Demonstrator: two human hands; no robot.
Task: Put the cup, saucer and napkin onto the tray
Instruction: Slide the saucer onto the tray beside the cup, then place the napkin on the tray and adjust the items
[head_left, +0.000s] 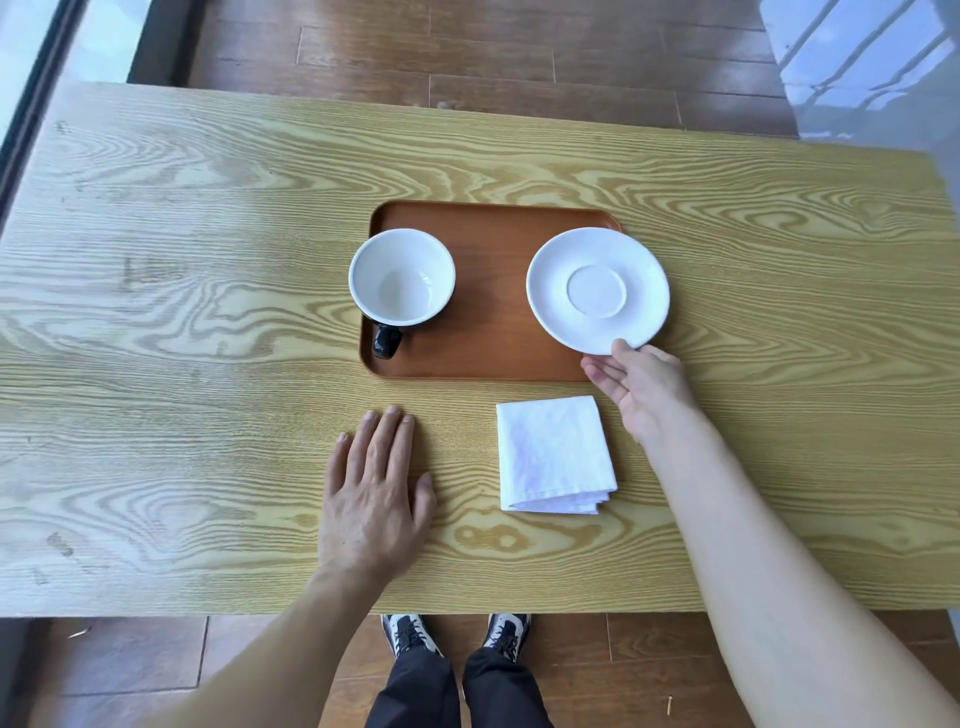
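Note:
A brown tray (488, 291) lies in the middle of the wooden table. On its left part stands an empty cup (401, 278), white inside and black outside, its handle pointing toward me. My right hand (641, 387) grips the near rim of a white saucer (597, 288), thumb on top and fingers below. The saucer is over the tray's right end and overhangs its right edge. A folded white napkin (555, 454) lies on the table just in front of the tray. My left hand (376, 493) rests flat on the table, left of the napkin, holding nothing.
The light wooden table (182, 312) spans the view, its near edge just above my shoes. A dark wooden floor lies beyond the far edge. A window frame runs along the left side.

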